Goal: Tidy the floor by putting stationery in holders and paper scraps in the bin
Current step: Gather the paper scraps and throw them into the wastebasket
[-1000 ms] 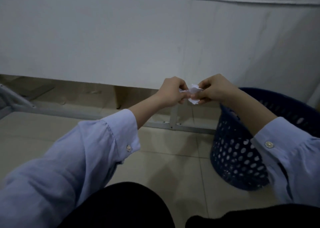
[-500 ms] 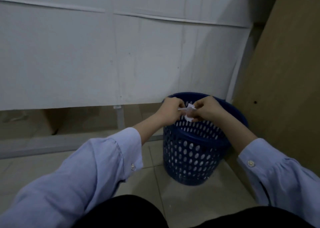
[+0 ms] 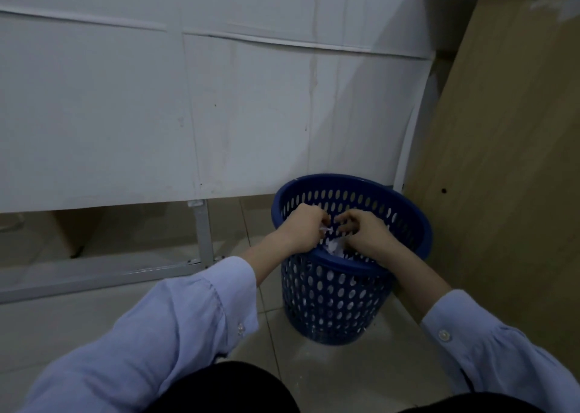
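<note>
A blue perforated bin (image 3: 408, 214) stands on the tiled floor in the corner. Both my hands hover over its mouth. My left hand (image 3: 301, 229) has curled fingers that pinch a small white paper scrap (image 3: 325, 230) at their tips. My right hand (image 3: 367, 235) is a little apart from it, fingers spread and loosely bent, with nothing held. Crumpled white paper (image 3: 334, 246) shows just below and between the hands, inside the bin's near rim. Whether it is falling or resting I cannot tell.
A white panel (image 3: 157, 114) rises behind the bin, on a grey metal frame (image 3: 202, 233). A tall brown board (image 3: 508, 161) stands close on the bin's right. Pale floor tiles (image 3: 329, 375) lie in front, near my dark-trousered knees.
The view swung right and the bin came to the centre. My hands, which held one paper scrap together, moved down over the bin and parted. My right hand let go of the paper.
</note>
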Demonstrator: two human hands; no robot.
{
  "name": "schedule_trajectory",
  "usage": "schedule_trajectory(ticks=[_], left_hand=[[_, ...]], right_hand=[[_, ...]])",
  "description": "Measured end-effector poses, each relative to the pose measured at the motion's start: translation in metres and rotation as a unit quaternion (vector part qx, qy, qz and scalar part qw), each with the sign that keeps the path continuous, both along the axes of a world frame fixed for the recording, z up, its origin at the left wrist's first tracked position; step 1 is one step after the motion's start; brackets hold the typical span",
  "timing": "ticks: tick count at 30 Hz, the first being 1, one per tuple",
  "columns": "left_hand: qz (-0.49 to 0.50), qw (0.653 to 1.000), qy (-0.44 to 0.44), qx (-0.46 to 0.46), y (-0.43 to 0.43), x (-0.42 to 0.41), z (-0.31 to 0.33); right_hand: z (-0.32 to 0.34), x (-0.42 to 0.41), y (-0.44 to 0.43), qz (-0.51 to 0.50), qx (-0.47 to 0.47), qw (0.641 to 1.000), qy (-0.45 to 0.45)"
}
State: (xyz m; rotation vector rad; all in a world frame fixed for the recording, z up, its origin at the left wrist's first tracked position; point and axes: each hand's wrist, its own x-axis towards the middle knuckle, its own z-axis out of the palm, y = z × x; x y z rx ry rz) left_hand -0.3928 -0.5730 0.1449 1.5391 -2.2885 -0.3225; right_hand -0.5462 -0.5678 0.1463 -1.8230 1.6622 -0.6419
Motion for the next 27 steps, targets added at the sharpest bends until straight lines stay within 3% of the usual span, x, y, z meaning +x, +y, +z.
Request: schedule_trajectory(ticks=[12,18,24,27], left_hand=[[0.006,1.000,-0.020,0.002,-0.001,-0.001,-0.005],[0.015,0.999,0.047,-0.020,0.008,-0.001,-0.003],[0.025,0.991,0.116,-0.056,0.019,0.005,0.001],[0.034,0.993,0.044,-0.100,0.021,0.007,0.001]], right_hand=[[-0.003,0.001,0.002,0.064,-0.039,0.988,0.138],[-0.005,0.004,-0.001,0.029,-0.043,0.973,0.223],[0.001,0.011,0.001,0.018,-0.154,0.952,0.263],[0.002,0.012,0.008,-0.003,-0.200,0.946,0.256]])
